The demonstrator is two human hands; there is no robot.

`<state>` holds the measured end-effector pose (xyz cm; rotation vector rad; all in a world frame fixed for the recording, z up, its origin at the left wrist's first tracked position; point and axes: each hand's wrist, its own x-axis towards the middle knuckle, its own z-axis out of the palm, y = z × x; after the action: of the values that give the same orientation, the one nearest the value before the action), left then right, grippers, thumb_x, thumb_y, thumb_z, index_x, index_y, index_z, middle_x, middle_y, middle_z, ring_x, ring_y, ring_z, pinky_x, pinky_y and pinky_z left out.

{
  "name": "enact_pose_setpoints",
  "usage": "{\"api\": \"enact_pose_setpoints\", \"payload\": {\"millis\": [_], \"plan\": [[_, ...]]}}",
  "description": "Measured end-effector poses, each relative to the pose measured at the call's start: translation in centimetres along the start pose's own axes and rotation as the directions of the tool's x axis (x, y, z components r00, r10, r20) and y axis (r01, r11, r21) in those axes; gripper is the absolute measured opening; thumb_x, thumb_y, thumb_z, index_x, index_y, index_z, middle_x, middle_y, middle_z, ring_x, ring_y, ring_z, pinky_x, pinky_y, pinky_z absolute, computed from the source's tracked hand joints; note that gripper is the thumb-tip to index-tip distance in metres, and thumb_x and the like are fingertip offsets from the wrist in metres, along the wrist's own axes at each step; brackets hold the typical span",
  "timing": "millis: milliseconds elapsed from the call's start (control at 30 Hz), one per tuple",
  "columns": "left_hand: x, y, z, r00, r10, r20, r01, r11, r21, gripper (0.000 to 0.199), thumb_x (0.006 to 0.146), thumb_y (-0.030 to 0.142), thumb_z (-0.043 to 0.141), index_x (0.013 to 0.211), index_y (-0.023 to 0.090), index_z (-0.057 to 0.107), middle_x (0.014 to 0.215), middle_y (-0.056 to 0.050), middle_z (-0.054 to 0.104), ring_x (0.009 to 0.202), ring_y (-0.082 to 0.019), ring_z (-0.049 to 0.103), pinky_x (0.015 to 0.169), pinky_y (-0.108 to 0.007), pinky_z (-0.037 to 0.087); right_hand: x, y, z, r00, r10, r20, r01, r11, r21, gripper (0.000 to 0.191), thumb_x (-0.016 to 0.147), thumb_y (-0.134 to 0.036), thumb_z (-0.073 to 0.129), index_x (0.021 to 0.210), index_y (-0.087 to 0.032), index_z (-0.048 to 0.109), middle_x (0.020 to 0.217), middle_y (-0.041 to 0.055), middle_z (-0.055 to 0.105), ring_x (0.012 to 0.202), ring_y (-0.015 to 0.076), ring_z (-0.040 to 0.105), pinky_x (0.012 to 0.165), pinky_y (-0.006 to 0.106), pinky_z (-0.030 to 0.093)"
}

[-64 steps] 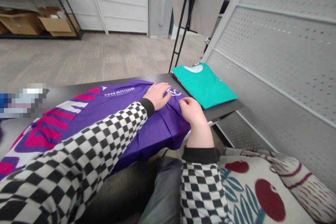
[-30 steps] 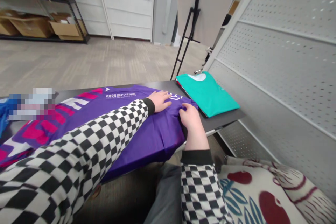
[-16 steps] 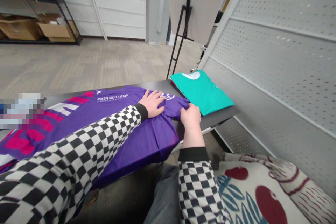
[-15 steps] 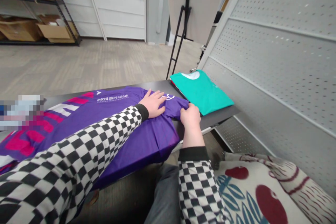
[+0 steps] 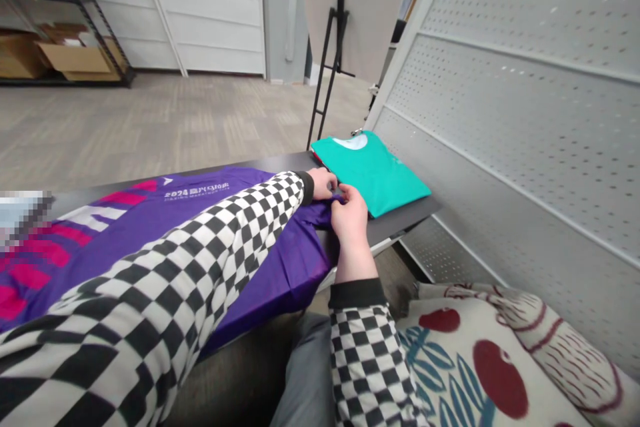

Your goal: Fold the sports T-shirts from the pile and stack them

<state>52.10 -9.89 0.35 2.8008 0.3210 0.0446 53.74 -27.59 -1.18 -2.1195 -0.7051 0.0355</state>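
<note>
Your 2 hands sit close together at the far edge of the purple T-shirt. Your right hand pinches its cloth; your left hand seems to grip too, though that's hard to see. The shirt lies on the dark table, just beside a folded teal T-shirt.

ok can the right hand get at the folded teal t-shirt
probably yes: the right hand sits right beside the folded teal t-shirt with nothing between, though it's gripping the purple t-shirt
</note>
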Motion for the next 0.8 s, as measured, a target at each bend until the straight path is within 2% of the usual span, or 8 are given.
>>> {"api": "enact_pose_setpoints", "payload": {"millis": [100, 167, 267, 400, 500, 633, 700, 800], "plan": [[0.2, -0.9, 0.2, 0.995, 0.099, 0.028, -0.099, 0.995, -0.01, 0.024, 0.09, 0.036, 0.074, 0.108, 0.024, 0.084, 0.121, -0.008, 0.076, 0.104, -0.024, 0.075, 0.097, -0.031, 0.059, 0.4, 0.6, -0.3, 0.998, 0.053, 0.015, -0.053, 0.998, 0.018, 0.061, 0.089, -0.016, 0.058, 0.149, -0.011, 0.07, 0.13, 0.0145, 0.081, 0.119, 0.0279, 0.075, 0.114, 0.037, 0.054], [0.2, -1.0, 0.0, 0.993, 0.117, -0.004, -0.117, 0.993, -0.018, 0.014, 0.092, 0.029, 0.07, 0.099, 0.022, 0.08, 0.113, -0.009, 0.077, 0.101, -0.024, 0.073, 0.095, -0.031, 0.058, 0.5, 0.7, -0.6, 0.994, 0.108, 0.027, -0.107, 0.994, -0.012, 0.063, 0.091, -0.019, 0.062, 0.153, -0.011, 0.067, 0.135, 0.0161, 0.08, 0.123, 0.0289, 0.076, 0.115, 0.037, 0.054], [0.4, -0.7, -1.0, 0.991, 0.06, -0.117, -0.064, 0.998, -0.029, 0.016, 0.098, 0.021, 0.06, 0.106, 0.02, 0.074, 0.106, -0.011, 0.077, 0.1, -0.025, 0.072, 0.095, -0.035, 0.057, 0.4, 0.8, -1.4, 0.983, 0.169, 0.065, -0.162, 0.982, -0.101, 0.056, 0.093, -0.024, 0.066, 0.147, -0.012, 0.072, 0.134, 0.0182, 0.081, 0.124, 0.0317, 0.077, 0.111, 0.037, 0.056], [1.0, 0.0, -2.8, 0.959, -0.052, -0.278, 0.023, 0.994, -0.107, 0.018, 0.103, 0.021, 0.056, 0.116, 0.02, 0.068, 0.104, -0.011, 0.078, 0.1, -0.027, 0.074, 0.097, -0.039, 0.056, 0.2, 0.8, -2.6, 0.984, 0.156, 0.086, -0.145, 0.982, -0.12, 0.035, 0.095, -0.025, 0.065, 0.123, -0.015, 0.083, 0.121, 0.0156, 0.085, 0.113, 0.031, 0.08, 0.104, 0.036, 0.057], [1.9, 0.7, -3.3, 0.964, -0.111, -0.243, 0.055, 0.973, -0.225, 0.018, 0.105, 0.023, 0.054, 0.118, 0.02, 0.067, 0.092, -0.008, 0.077, 0.088, -0.027, 0.076, 0.091, -0.041, 0.058, 0.3, 1.0, -3.5, 0.987, 0.163, -0.009, -0.164, 0.985, -0.057, 0.029, 0.097, -0.027, 0.064, 0.114, -0.016, 0.085, 0.116, 0.0138, 0.086, 0.108, 0.0301, 0.08, 0.102, 0.035, 0.057], [3.6, 2.2, -2.4, 0.971, -0.157, -0.18, 0.081, 0.926, -0.368, 0.021, 0.109, 0.025, 0.051, 0.124, 0.021, 0.064, 0.083, -0.005, 0.075, 0.066, -0.024, 0.073, 0.075, -0.039, 0.06, 0.7, 1.6, -3.9, 0.97, 0.201, -0.135, -0.203, 0.979, 0.004, 0.032, 0.099, -0.028, 0.062, 0.12, -0.015, 0.083, 0.12, 0.0147, 0.085, 0.111, 0.0305, 0.078, 0.106, 0.035, 0.055], [4.4, 3.1, -1.6, 0.968, -0.145, -0.202, 0.067, 0.934, -0.352, 0.02, 0.109, 0.023, 0.05, 0.122, 0.02, 0.065, 0.092, -0.008, 0.077, 0.071, -0.023, 0.075, 0.079, -0.04, 0.062, 0.9, 1.9, -3.8, 0.969, 0.194, -0.155, -0.196, 0.981, 0.007, 0.035, 0.099, -0.027, 0.06, 0.125, -0.015, 0.081, 0.123, 0.0152, 0.083, 0.113, 0.0307, 0.076, 0.11, 0.037, 0.054], [5.0, 4.4, -0.3, 0.962, -0.125, -0.244, 0.053, 0.958, -0.28, 0.021, 0.104, 0.02, 0.058, 0.122, 0.017, 0.068, 0.113, -0.015, 0.077, 0.104, -0.029, 0.078, 0.104, -0.044, 0.061, 0.9, 2.0, -3.8, 0.961, 0.18, -0.209, -0.186, 0.982, -0.013, 0.047, 0.097, -0.026, 0.06, 0.139, -0.011, 0.074, 0.129, 0.0194, 0.078, 0.122, 0.0319, 0.072, 0.117, 0.04, 0.052]]}}
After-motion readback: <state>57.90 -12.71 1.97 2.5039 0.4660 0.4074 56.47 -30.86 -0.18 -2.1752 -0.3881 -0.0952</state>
